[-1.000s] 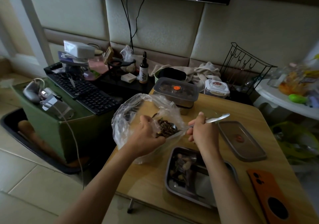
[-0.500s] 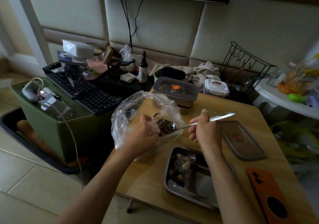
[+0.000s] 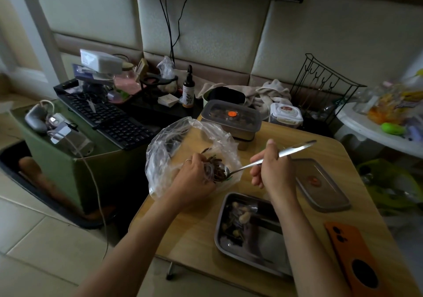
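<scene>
Left hand (image 3: 194,180): clamped on plastic bag (image 3: 164,150) at eleven o'clock of tray (image 3: 267,247); hold its mouth wide
Right hand (image 3: 272,170): gripping spoon (image 3: 295,148), bowl under dark strands (image 3: 215,166); lift level toward five o'clock

- Light wooden desk (image 3: 320,150), with rounded corners.
- Flat grey rectangular lid (image 3: 320,183) with an orange dot in its middle, lying on the desk at the right.
- Orange-cased phone (image 3: 352,257), face down by the desk's near right corner.
- Closed rectangular steel container (image 3: 231,119) with a clear lid, at the far edge of the desk.
- Small white-lidded plastic box (image 3: 286,113), just beside it to the right.
- Black wire rack (image 3: 325,86), behind that box.
- Crumpled beige cloth (image 3: 270,93), against the wall.
- Dark dropper bottle (image 3: 188,88), standing upright (its label is too small to read).
- Black keyboard (image 3: 109,118), lying on a green box (image 3: 57,170).
</scene>
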{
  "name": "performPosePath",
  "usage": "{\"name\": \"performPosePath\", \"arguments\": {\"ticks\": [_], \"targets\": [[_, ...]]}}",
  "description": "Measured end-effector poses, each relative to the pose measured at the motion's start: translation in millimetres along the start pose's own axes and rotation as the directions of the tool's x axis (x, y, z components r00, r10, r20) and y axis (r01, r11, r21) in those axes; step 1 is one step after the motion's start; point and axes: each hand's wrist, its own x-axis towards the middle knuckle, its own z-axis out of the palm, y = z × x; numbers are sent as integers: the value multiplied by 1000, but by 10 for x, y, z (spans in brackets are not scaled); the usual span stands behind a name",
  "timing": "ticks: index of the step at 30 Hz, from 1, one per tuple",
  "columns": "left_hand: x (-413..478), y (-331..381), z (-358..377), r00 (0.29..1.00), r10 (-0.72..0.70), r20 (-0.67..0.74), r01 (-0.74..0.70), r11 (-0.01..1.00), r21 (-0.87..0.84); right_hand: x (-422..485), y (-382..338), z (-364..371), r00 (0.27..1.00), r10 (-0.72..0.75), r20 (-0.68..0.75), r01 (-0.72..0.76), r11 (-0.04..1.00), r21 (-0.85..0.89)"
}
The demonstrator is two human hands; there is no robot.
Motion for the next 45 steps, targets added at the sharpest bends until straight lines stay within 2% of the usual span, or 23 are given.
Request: {"name": "performPosePath", "arguments": {"ticks": [8, 14, 19, 22, 25, 27, 30, 34, 45], "targets": [[30, -20, -43, 996, 7, -89, -13, 998, -66, 2, -7, -17, 993, -114, -10, 113, 993, -32], [60, -37, -36, 990, 15, -140, -12, 1000, 22, 2, -29, -3, 989, -149, -6, 149, 989, -15], [69, -38, 4, 986, 20, -167, -23, 1000, -18, -30, -76, 40, 969, -247, 17, 247, 969, -26], [86, -62, 53, 981, -16, -193, 2, 997, -72, -91, -104, 102, 893, -444, 76, 448, 893, -48], [100, -63, 85, 974, -101, -202, 60, 978, -199, -141, -113, 184, 729, -663, 167, 684, 714, -153], [108, -37, 93, 971, -143, -193, 81, 950, -302, -162, -122, 243, 657, -728, 198, 754, 624, -206], [117, -6, 108, 965, -164, -205, 73, 916, -394, -169, -124, 287, 628, -747, 217, 777, 592, -212], [124, -9, 120, 944, -150, -294, 28, 924, -381, -173, -120, 290, 551, -815, 181, 829, 509, -230], [159, 3, 148, 939, -131, -319, 1, 926, -377, -177, -104, 315, 503, -856, 124, 852, 467, -236]]}}
